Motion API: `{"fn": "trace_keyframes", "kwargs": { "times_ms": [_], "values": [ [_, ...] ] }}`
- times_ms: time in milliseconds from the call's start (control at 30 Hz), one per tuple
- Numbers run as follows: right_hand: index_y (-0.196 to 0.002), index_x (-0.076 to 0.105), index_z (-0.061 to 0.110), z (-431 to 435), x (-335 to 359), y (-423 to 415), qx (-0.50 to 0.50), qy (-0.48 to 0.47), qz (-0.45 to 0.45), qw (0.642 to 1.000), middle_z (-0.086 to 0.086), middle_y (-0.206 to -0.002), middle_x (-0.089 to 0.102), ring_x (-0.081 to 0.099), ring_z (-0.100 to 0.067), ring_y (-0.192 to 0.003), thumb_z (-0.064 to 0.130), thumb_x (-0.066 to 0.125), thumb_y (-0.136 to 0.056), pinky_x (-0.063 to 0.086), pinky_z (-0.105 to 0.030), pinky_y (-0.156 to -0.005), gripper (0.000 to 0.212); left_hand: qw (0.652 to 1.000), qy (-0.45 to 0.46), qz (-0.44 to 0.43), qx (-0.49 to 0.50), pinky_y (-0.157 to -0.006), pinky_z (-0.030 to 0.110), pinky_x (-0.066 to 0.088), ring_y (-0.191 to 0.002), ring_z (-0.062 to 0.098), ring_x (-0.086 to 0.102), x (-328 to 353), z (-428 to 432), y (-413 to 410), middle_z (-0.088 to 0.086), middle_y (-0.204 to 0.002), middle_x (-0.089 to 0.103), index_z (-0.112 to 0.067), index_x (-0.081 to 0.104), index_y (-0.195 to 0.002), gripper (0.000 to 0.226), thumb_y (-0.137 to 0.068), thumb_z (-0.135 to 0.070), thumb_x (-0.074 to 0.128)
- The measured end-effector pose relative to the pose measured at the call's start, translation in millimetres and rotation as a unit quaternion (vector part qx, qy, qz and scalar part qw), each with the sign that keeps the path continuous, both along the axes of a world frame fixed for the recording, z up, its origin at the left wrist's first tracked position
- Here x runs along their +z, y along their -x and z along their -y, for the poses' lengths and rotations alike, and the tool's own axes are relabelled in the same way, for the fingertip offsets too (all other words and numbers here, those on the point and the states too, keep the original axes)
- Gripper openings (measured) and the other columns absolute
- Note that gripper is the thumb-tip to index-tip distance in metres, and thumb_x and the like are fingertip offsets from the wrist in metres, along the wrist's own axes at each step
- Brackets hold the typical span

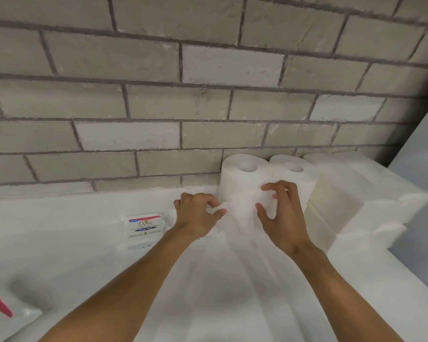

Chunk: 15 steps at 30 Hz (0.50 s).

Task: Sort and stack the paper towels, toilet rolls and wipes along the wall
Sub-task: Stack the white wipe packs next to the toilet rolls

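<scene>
Here left hand (198, 215), right hand (283, 218) pinch towel sheet (240, 218); wipes pack (142, 230) just left.

Open white surface (59, 243) left of the wipes pack (143, 229); rolls (331, 198) right, brick wall (158, 95) behind.

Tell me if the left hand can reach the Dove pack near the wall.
Probably yes: the Dove pack lies right beside the left hand, nothing between them, though that hand is pinching the paper towel.

Two wipes packs: a Dove pack (142, 230) and an edge-cut pack (3, 314). Two upright rolls, left roll (235, 183) and right roll (304, 180); stacked rolls (336, 193) beside them blur beyond counting. One loose sheet (232, 280).
</scene>
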State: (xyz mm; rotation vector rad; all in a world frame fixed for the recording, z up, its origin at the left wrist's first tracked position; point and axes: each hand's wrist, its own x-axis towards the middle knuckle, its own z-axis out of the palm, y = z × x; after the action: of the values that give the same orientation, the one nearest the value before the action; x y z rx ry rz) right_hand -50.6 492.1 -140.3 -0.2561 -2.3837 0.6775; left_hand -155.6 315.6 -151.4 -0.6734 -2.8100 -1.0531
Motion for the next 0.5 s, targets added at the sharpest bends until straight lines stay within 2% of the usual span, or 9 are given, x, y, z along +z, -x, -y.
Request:
{"fn": "trace_keyframes", "kwargs": {
  "times_ms": [100,267,367,500],
  "values": [
    [-0.126,0.048,0.021,-6.4,6.6,0.5,0.019,0.009,-0.009,1.0,0.006,-0.125,0.037,0.049,-0.014,-0.105,0.023,0.072,-0.084,0.043,-0.021,-0.086,0.048,0.999,-0.025,-0.015,-0.014,-0.086,0.031,0.022,-0.117,0.019,0.045,16.5,8.2,2.7,-0.018,-0.101,0.07,-0.035,0.07,-0.09,0.017,-0.084,-0.051,0.069],
    [-0.132,0.044,0.027,-13.2,21.3,3.0,0.038,0.003,-0.003,0.999,0.007,-0.128,0.036,0.046,-0.015,-0.113,0.029,0.07,-0.085,0.039,-0.021,-0.09,0.053,0.997,0.004,-0.069,-0.022,-0.086,0.032,0.019,-0.114,0.017,0.042,40.9,26.0,12.0,-0.02,-0.095,0.065,-0.034,0.069,-0.101,0.019,-0.088,-0.047,0.066],
    [-0.132,0.047,0.027,-15.6,29.2,7.2,0.057,-0.044,0.018,0.997,0.007,-0.134,0.038,0.04,-0.016,-0.122,0.03,0.07,-0.085,0.037,-0.023,-0.095,0.053,0.993,0.041,-0.107,-0.006,-0.081,0.031,0.016,-0.113,0.02,0.041,50.8,33.7,20.0,-0.016,-0.097,0.066,-0.033,0.069,-0.106,0.021,-0.09,-0.046,0.065],
    [-0.137,0.046,0.026,-17.7,39.8,15.0,0.076,-0.145,0.065,0.984,0.008,-0.141,0.042,0.033,-0.022,-0.127,0.034,0.07,-0.084,0.037,-0.036,-0.107,0.058,0.982,0.098,-0.159,0.001,-0.089,0.037,0.023,-0.11,0.024,0.045,59.0,32.1,28.1,-0.011,-0.103,0.072,-0.032,0.07,-0.109,0.022,-0.093,-0.043,0.061]
  ]
}}
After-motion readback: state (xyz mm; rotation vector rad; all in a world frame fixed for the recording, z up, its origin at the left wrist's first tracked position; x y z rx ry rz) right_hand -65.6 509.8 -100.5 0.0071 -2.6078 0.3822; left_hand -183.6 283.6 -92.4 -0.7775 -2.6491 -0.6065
